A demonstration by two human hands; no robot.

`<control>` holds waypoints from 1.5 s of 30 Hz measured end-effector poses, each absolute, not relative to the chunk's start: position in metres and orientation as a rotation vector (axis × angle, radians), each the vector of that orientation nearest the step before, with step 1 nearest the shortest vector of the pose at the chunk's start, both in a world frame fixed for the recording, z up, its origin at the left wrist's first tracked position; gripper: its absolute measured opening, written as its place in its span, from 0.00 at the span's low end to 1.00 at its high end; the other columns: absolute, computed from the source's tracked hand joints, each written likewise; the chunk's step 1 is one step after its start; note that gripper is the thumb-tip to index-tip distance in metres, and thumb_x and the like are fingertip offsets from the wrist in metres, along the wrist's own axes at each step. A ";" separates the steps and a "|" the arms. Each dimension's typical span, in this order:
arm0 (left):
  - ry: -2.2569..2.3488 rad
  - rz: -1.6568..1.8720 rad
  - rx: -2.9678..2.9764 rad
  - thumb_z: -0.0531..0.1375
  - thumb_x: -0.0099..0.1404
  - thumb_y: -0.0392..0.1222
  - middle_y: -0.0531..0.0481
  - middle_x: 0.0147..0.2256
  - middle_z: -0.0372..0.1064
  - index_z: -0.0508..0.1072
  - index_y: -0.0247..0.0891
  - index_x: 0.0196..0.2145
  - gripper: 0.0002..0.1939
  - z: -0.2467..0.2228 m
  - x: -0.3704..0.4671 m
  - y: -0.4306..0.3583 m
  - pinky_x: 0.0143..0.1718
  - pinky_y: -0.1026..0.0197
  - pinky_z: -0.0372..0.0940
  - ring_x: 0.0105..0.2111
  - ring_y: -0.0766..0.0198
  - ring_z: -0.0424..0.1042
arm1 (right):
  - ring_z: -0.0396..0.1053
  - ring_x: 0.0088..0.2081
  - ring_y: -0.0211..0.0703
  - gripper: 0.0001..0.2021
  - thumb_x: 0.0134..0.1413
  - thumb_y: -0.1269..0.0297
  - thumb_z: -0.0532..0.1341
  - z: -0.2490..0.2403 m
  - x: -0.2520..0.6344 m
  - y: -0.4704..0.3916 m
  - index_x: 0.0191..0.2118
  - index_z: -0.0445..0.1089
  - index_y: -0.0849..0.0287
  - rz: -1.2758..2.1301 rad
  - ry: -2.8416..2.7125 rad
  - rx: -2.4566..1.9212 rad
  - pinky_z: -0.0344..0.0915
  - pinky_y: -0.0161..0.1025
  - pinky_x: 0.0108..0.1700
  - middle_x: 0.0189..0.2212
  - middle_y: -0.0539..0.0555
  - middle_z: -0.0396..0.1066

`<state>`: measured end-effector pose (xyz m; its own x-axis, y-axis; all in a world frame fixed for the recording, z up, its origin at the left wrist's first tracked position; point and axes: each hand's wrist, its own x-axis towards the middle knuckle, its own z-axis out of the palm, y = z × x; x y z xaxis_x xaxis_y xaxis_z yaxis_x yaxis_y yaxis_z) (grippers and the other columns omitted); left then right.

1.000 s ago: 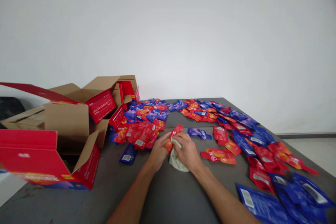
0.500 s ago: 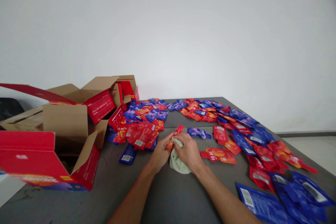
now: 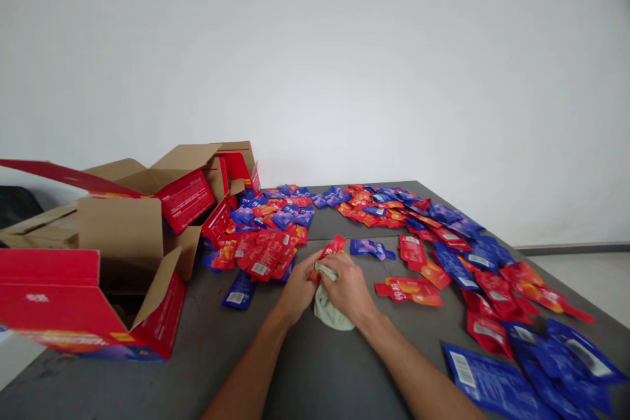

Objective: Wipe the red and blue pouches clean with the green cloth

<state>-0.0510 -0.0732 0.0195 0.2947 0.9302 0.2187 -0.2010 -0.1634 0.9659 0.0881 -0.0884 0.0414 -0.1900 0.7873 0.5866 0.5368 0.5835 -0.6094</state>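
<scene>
In the head camera's view, the left hand [image 3: 299, 289] grips a red and orange pouch [image 3: 333, 247] over a dark grey table [image 3: 207, 380], its fingers closed on the pouch's near part, while the right hand [image 3: 348, 289] clutches a pale green cloth [image 3: 329, 308] bunched against the same pouch; the cloth's loose end hangs toward the near side. Just beyond the right hand lies a blue and purple pouch [image 3: 371, 249], and to its right a flat red pouch [image 3: 409, 291]. Red and blue pouches [image 3: 268, 252] lie heaped at far left, and a long spread of more pouches [image 3: 443, 243] runs down the right side to large blue packets [image 3: 497, 384] at near right. Open red cartons [image 3: 54, 302] crowd the left side, before a white wall [image 3: 335, 65]
</scene>
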 end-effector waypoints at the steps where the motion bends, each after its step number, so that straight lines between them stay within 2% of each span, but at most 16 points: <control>1: 0.743 1.190 1.341 0.57 0.54 0.29 0.42 0.56 0.71 0.70 0.39 0.59 0.33 0.020 -0.051 -0.073 0.59 0.47 0.62 0.56 0.52 0.69 | 0.71 0.45 0.46 0.11 0.55 0.73 0.60 0.041 0.089 -0.088 0.40 0.77 0.53 0.317 -1.826 -1.092 0.67 0.43 0.51 0.41 0.54 0.77; 10: 0.704 1.138 1.285 0.57 0.48 0.27 0.42 0.52 0.74 0.73 0.37 0.55 0.34 0.018 -0.050 -0.074 0.53 0.47 0.67 0.51 0.50 0.73 | 0.70 0.44 0.50 0.09 0.58 0.65 0.58 0.046 0.115 -0.072 0.40 0.76 0.58 0.157 -1.557 -1.299 0.65 0.47 0.51 0.40 0.58 0.76; 14: 0.755 1.212 1.204 0.57 0.47 0.26 0.42 0.52 0.74 0.71 0.37 0.56 0.36 0.016 -0.052 -0.072 0.51 0.50 0.68 0.50 0.51 0.74 | 0.70 0.45 0.49 0.09 0.59 0.65 0.59 0.042 0.112 -0.073 0.41 0.76 0.57 0.176 -1.589 -1.259 0.66 0.46 0.52 0.41 0.58 0.76; 19: 0.713 1.293 1.118 0.57 0.45 0.25 0.40 0.53 0.73 0.70 0.38 0.57 0.39 0.019 -0.054 -0.073 0.41 0.58 0.69 0.46 0.53 0.75 | 0.71 0.46 0.48 0.09 0.57 0.70 0.60 0.037 0.100 -0.079 0.42 0.76 0.55 0.294 -1.756 -1.126 0.66 0.44 0.52 0.42 0.55 0.76; 26: 0.740 1.285 0.976 0.61 0.44 0.27 0.42 0.47 0.77 0.73 0.37 0.54 0.36 0.023 -0.056 -0.073 0.36 0.61 0.68 0.40 0.56 0.76 | 0.71 0.43 0.49 0.08 0.56 0.67 0.59 0.037 0.110 -0.072 0.39 0.75 0.57 0.283 -1.663 -1.258 0.66 0.44 0.50 0.40 0.56 0.75; 30: 0.791 1.353 0.847 0.65 0.50 0.34 0.43 0.43 0.77 0.77 0.37 0.47 0.24 0.030 -0.056 -0.073 0.40 0.60 0.68 0.39 0.58 0.76 | 0.71 0.43 0.48 0.08 0.57 0.65 0.59 0.038 0.112 -0.071 0.39 0.75 0.57 0.335 -1.608 -1.260 0.66 0.44 0.50 0.40 0.55 0.75; 33: 0.790 1.433 0.791 0.67 0.50 0.35 0.43 0.43 0.77 0.78 0.36 0.43 0.20 0.034 -0.057 -0.073 0.41 0.60 0.67 0.38 0.60 0.75 | 0.72 0.42 0.47 0.08 0.57 0.63 0.60 0.040 0.107 -0.076 0.40 0.75 0.56 0.436 -1.576 -1.253 0.66 0.43 0.49 0.40 0.54 0.75; 36: 0.790 1.454 0.742 0.67 0.47 0.33 0.45 0.42 0.76 0.77 0.36 0.43 0.22 0.034 -0.060 -0.072 0.39 0.62 0.66 0.35 0.62 0.74 | 0.72 0.42 0.47 0.08 0.57 0.62 0.60 0.041 0.101 -0.081 0.40 0.74 0.56 0.524 -1.584 -1.232 0.66 0.42 0.48 0.40 0.54 0.75; 41: 0.872 1.478 0.783 0.68 0.48 0.33 0.50 0.33 0.76 0.73 0.38 0.53 0.32 0.022 -0.063 -0.067 0.36 0.62 0.66 0.30 0.65 0.73 | 0.72 0.43 0.46 0.08 0.59 0.61 0.61 0.042 0.096 -0.086 0.41 0.74 0.56 0.557 -1.602 -1.132 0.66 0.42 0.49 0.41 0.54 0.75; 45: 0.844 1.379 0.866 0.68 0.51 0.35 0.45 0.37 0.78 0.77 0.36 0.49 0.26 0.011 -0.057 -0.063 0.44 0.59 0.66 0.38 0.59 0.75 | 0.72 0.45 0.45 0.08 0.59 0.62 0.61 0.042 0.092 -0.088 0.43 0.74 0.55 0.554 -1.610 -1.059 0.67 0.41 0.51 0.43 0.54 0.75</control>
